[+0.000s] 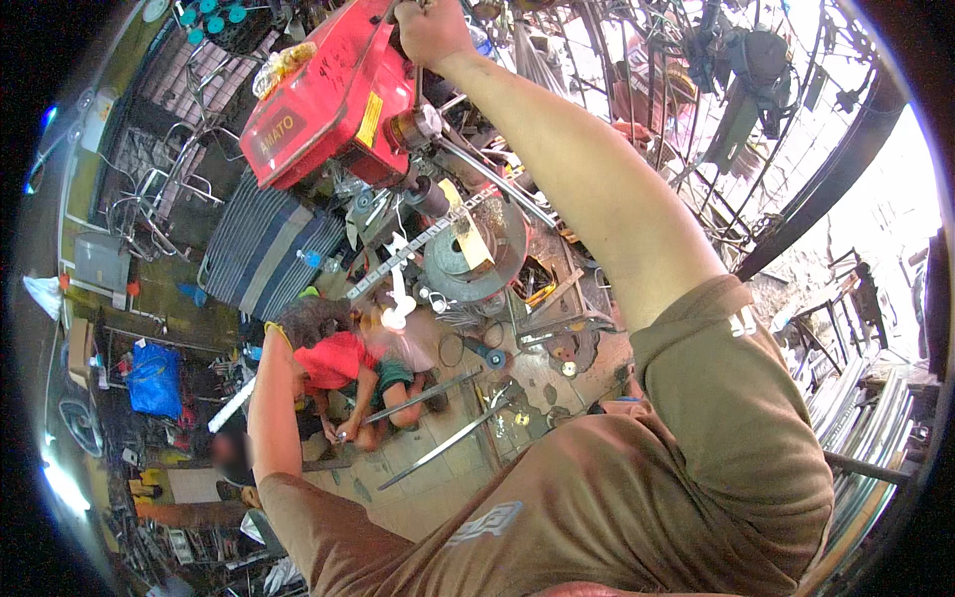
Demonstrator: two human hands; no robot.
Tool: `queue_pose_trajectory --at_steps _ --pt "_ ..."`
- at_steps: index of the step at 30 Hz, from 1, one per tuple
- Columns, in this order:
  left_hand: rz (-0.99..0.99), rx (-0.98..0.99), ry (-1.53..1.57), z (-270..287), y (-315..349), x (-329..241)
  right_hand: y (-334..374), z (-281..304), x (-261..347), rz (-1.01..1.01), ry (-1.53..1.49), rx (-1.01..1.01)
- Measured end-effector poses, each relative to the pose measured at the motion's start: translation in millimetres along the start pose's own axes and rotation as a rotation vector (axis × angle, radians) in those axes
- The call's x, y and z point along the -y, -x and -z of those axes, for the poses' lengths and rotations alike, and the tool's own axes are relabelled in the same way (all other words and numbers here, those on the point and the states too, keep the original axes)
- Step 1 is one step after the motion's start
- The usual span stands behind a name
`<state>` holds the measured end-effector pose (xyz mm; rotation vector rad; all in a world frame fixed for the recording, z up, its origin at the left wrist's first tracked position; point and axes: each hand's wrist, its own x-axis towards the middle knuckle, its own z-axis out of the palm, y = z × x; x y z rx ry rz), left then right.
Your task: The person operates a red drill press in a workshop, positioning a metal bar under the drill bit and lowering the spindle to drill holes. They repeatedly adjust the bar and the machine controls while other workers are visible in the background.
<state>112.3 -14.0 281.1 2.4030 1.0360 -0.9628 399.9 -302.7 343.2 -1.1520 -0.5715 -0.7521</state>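
Observation:
A red drill press (pixel 333 104) fills the upper left of the view. My right arm reaches up to it, and my right hand (pixel 434 32) is closed at the top edge, apparently round a feed lever beside the red housing. Below the chuck (pixel 428 196), a slotted metal strip (pixel 418 246) lies slantwise across the round drill table (pixel 507 269). A flat yellowish piece (pixel 466 224) crosses the strip there. My left arm (pixel 274 408) extends forward at the left; its hand does not show past a yellow band.
A person in a red shirt (pixel 333 360) crouches on the floor, hands at a long metal bar (pixel 423 393). Another flat bar (pixel 443 443) lies on the tiles. A striped cloth-like panel (pixel 269 234), a blue bag (pixel 154 380) and metal lengths (pixel 865 448) stand around.

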Motion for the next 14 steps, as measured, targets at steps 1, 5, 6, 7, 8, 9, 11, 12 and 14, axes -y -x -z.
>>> queue_pose_trajectory --at_steps 1,5,6,7,8,9,11,12,14 --pt "0.007 -0.044 -0.035 2.8 -5.8 -0.3 3.0 -3.8 0.9 0.037 0.014 -0.058" --pt "-0.269 -0.252 -0.243 3.2 -20.6 6.1 3.1 1.9 -0.2 -0.133 0.047 0.069" --pt "-0.333 -0.279 -0.263 -0.2 -20.1 11.0 4.5 1.4 -2.4 -0.203 0.046 0.103" --pt "-0.401 -0.314 -0.326 -3.4 -20.2 14.0 1.6 -0.6 -4.8 -0.083 0.040 0.032" --pt "-0.395 -0.337 -0.266 -8.0 -21.2 16.0 -1.6 -4.3 -7.2 0.036 0.032 -0.036" --pt "-0.389 -0.365 -0.244 -14.6 -21.6 19.8 -0.3 -8.1 -9.4 0.151 0.021 -0.098" --pt "-0.376 -0.424 -0.200 -27.4 -20.7 27.5 1.0 -5.3 -10.8 0.073 -0.019 -0.009" --pt "-0.440 -0.535 -0.226 -35.3 -20.1 30.4 -1.2 -3.1 -8.8 0.038 -0.041 0.033" --pt "-0.505 -0.647 -0.254 -44.6 -19.4 32.5 0.9 -0.3 -2.4 -0.074 -0.025 0.047"
